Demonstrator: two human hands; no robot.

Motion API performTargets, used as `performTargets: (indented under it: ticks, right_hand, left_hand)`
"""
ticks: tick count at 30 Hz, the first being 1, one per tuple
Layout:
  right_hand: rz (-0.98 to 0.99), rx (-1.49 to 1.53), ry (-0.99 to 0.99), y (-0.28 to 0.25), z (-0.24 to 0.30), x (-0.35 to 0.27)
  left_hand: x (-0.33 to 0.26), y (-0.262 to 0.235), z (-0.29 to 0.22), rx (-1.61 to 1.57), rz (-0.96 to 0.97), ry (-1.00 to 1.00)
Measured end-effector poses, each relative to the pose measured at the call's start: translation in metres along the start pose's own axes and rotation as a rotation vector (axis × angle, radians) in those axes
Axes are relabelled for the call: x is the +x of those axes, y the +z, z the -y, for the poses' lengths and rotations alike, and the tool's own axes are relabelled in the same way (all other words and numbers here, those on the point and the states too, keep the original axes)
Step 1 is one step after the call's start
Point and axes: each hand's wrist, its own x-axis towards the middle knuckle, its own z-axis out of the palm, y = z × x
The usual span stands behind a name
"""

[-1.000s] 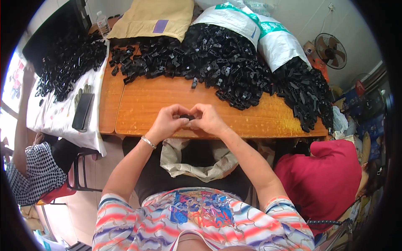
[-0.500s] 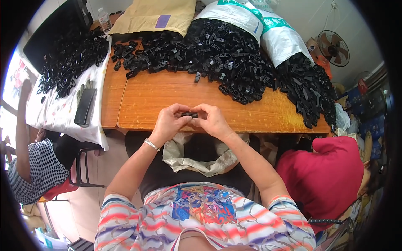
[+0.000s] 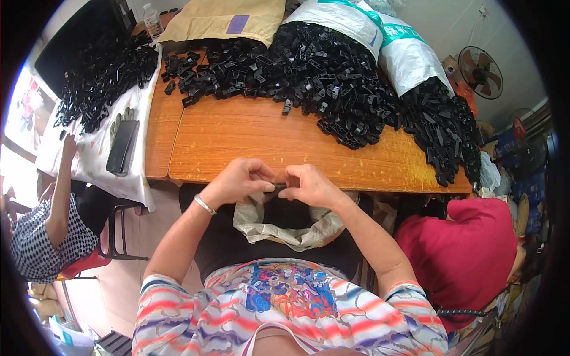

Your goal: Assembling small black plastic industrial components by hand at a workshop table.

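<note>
At far left, a co-worker [image 3: 44, 243] in black-and-white check, one arm [image 3: 62, 172] stretched up to the cloth [image 3: 89, 160]. On that cloth, a dark heap [image 3: 101, 89] and, nearer, a phone [image 3: 123, 147], long axis running away from the front edge, far end leaning slightly right. Beyond, an upright bottle [image 3: 152, 22], then a tan bag [image 3: 202, 24] at the back of the bench [image 3: 237, 133].

In the middle, left hand [image 3: 242, 181] turned inward, thumb and forefinger pinching the part [image 3: 278, 187]. Small, black, mostly covered by fingertips; located just off the bench's front edge, above the mouth of the sack [image 3: 261, 234]. Long axis apparently crosswise, bridging thumb to thumb; pointing of either end too hidden to tell. Right hand [image 3: 313, 187] opposite, fingertips closed on its other side.

Farther right, black pieces [image 3: 332, 77] below two white bags [image 3: 409, 59], another co-worker [image 3: 460, 261] in dark red, bent forward, and a fan [image 3: 481, 72].
</note>
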Motion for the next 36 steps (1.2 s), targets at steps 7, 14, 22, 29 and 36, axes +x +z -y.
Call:
performTargets:
  ticks: [7, 14, 22, 29, 36]
  right_hand:
    - [0.083, -0.549, -0.243, -0.029, 0.020, 0.029]
    - [-0.622, -0.750, -0.261, -0.061, 0.005, 0.122]
    - [-0.398, -1.053, -0.186, -0.071, 0.012, 0.135]
    - [-0.304, -0.848, -0.235, -0.060, 0.008, 0.101]
    - [-0.224, -0.868, -0.169, -0.047, 0.020, 0.090]
  left_hand:
    - [0.075, -0.071, 0.009, 0.716, -0.656, 0.284]
    - [0.131, -0.094, 0.008, 1.101, -0.676, 0.294]
    - [0.124, -0.096, 0.017, 1.131, -0.667, 0.400]
    - [0.091, -0.063, 0.017, -0.303, -0.624, 0.145]
    - [0.051, -0.034, 0.017, -0.642, -0.485, 0.054]
